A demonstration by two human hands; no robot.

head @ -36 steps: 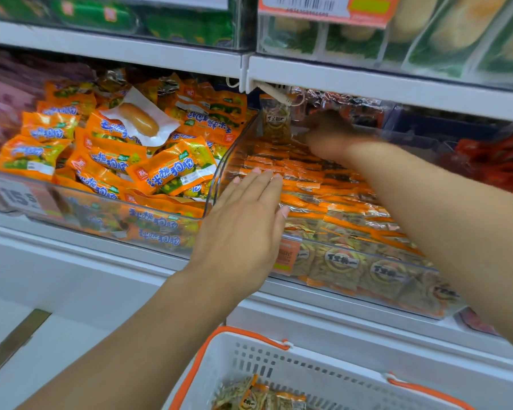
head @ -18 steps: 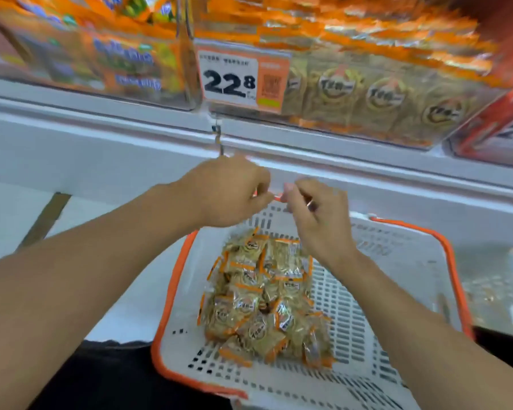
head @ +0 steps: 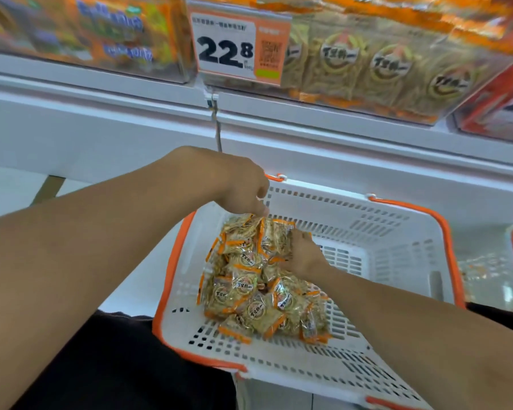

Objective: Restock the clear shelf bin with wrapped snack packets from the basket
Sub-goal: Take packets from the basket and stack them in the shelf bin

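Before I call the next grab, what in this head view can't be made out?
- Clear shelf bin: top cut off by the frame edge, so its fill level is hidden.
- Right hand: fingers buried among the snack packets; how many it grips is hidden.
- Left hand: fingertips curl under; pinch unclear.
- Left bin's packets: blurred.
- Basket: near corner cut off by the bottom edge.

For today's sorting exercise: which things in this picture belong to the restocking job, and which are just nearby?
Belong to the job:
snack packets
basket
clear shelf bin
left hand
right hand

Just nearby:
price tag
neighbouring bin of orange packs
red box
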